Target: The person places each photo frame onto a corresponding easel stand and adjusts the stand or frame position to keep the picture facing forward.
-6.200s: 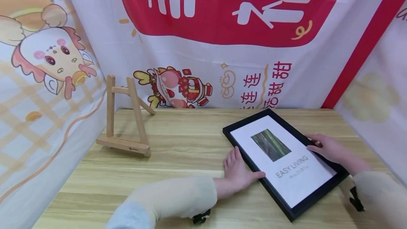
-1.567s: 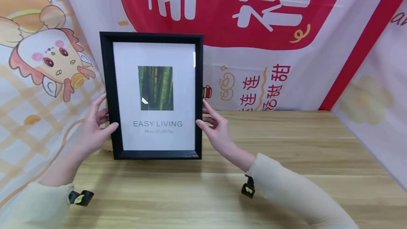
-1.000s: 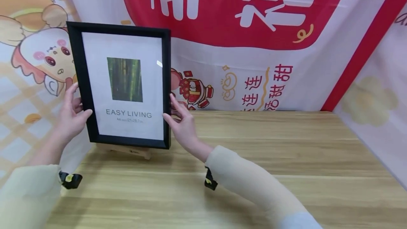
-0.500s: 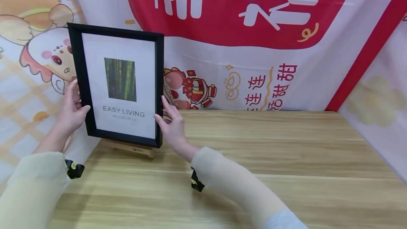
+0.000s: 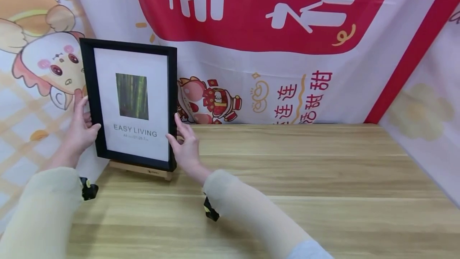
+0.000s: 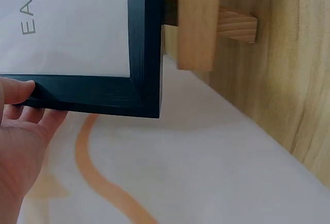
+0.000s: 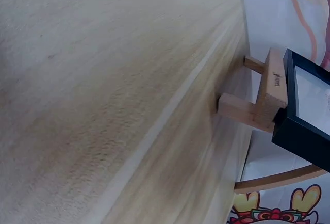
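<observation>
A black picture frame [image 5: 132,107] with a white "EASY LIVING" insert and a green bamboo picture stands nearly upright at the small wooden easel [image 5: 141,168], hiding most of it. My left hand [image 5: 80,131] holds its left side, thumb on the front and fingers at the outer edge. The right hand [image 5: 187,145] pinches the opposite side lower down; the right wrist view does not show this hand. In the left wrist view, a narrow gap separates the frame's lower edge [image 6: 147,53] from the easel ledge [image 6: 198,28]. The right wrist view shows the frame's corner [image 7: 291,128] close against that ledge.
The wooden tabletop [image 5: 287,179] extends right and forward from the easel. Printed cloth [image 5: 305,63] hangs behind and along both sides, close by my left hand. Black wrist devices [image 5: 88,189] sit at both cuffs.
The frame, lying flat at the right earlier, was lifted and carried left to the easel. Over the last second, it has come down and farther back, with both hands still holding it.
</observation>
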{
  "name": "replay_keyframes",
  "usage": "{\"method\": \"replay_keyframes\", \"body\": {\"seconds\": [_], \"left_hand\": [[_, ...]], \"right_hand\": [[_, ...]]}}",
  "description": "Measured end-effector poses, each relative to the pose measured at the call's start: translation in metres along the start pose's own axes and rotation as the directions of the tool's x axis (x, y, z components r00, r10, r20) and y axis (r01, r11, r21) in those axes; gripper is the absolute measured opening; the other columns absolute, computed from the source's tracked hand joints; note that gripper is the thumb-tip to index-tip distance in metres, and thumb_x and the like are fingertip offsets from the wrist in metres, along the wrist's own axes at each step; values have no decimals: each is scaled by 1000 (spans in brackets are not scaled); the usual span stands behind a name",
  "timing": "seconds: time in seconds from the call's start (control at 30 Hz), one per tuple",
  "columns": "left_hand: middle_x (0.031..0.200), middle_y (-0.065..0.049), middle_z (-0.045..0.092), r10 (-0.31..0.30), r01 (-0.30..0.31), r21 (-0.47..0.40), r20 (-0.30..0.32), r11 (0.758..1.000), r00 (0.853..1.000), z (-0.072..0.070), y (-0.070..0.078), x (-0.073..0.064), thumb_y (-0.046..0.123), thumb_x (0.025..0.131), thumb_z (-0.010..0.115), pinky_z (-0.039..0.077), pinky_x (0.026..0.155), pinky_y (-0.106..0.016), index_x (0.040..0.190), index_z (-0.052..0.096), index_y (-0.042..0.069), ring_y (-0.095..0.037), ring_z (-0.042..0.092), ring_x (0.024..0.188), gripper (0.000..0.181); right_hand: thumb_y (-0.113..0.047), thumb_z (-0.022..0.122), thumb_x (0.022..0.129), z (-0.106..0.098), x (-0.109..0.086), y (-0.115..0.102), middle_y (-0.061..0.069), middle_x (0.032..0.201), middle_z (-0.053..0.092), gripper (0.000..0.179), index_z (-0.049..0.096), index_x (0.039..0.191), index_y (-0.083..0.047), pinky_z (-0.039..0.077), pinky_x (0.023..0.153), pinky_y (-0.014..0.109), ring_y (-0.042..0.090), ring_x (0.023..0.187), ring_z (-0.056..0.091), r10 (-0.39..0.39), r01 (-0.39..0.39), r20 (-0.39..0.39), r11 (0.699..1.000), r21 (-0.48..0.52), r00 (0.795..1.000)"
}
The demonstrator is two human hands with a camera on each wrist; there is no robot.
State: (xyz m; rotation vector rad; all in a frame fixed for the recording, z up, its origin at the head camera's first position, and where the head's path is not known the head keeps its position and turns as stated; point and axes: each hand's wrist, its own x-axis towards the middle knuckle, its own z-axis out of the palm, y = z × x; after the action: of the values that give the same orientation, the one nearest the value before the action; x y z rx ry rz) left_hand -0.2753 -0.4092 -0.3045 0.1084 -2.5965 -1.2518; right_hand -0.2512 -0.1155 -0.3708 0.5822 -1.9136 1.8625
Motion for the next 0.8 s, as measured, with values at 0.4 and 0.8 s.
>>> {"method": "replay_keyframes", "body": {"seconds": [0.4, 0.8], "left_hand": [[150, -39, 14, 10, -10, -14, -21, 1000, 1000, 9, -10, 6, -11, 95, 44, 26, 105, -65, 156, -4, 26, -54, 21, 134, 86], [134, -45, 34, 38, -39, 108, 10, 993, 999, 22, -56, -15, 9, 102, 41, 36, 97, -64, 153, 7, -2, -57, 37, 121, 62]], "right_hand": [[-6, 68, 90, 1, 4, 0, 9, 120, 58, 64, 43, 148, -18, 51, 82, 15, 13, 103, 58, -13, 14, 25, 998, -63, 1000], [-8, 66, 93, 0, -2, 5, 7, 127, 53, 71, 32, 153, -24, 50, 78, 13, 13, 103, 54, -11, 22, 92, 993, -114, 996]]}}
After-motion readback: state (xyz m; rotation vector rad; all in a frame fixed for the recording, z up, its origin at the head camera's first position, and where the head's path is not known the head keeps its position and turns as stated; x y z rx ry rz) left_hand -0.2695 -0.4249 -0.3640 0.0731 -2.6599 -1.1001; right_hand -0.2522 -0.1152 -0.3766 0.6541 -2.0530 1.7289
